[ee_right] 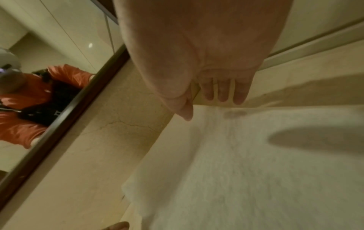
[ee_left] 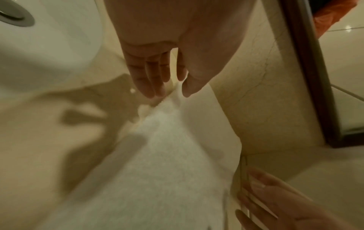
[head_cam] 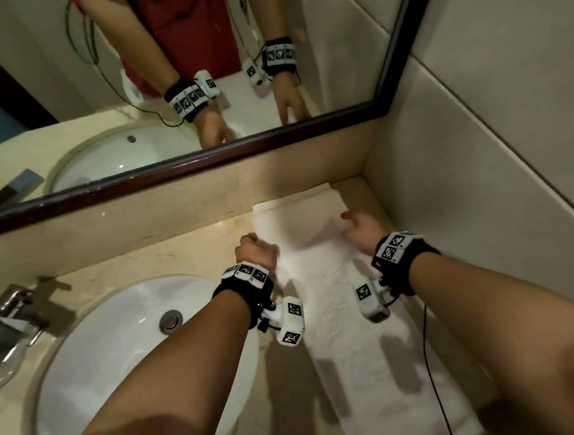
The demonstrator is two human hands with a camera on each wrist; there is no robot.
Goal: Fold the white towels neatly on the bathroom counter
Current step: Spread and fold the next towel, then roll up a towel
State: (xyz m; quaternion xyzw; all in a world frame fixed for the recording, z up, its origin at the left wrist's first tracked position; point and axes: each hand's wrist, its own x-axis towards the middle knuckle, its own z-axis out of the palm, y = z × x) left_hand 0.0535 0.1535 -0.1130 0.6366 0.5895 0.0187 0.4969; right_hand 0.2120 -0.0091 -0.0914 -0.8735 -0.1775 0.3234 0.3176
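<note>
A long white towel (head_cam: 348, 315) lies flat on the beige counter (head_cam: 179, 256), running from the front edge to the back wall, right of the sink. My left hand (head_cam: 255, 245) is at the towel's left edge near its far end. Its fingers (ee_left: 153, 80) point straight down over that towel (ee_left: 167, 155) edge and grip nothing. My right hand (head_cam: 355, 225) hovers over the towel's right side near the corner. Its fingers (ee_right: 222, 90) are straight above the towel (ee_right: 256, 171). I cannot tell whether either hand touches the cloth.
A white sink (head_cam: 116, 333) with a chrome faucet (head_cam: 8, 318) lies to the left. A dark-framed mirror (head_cam: 205, 155) runs along the back, and a tiled wall (head_cam: 483, 202) closes the right side. A black cable (head_cam: 430, 360) hangs over the towel's near part.
</note>
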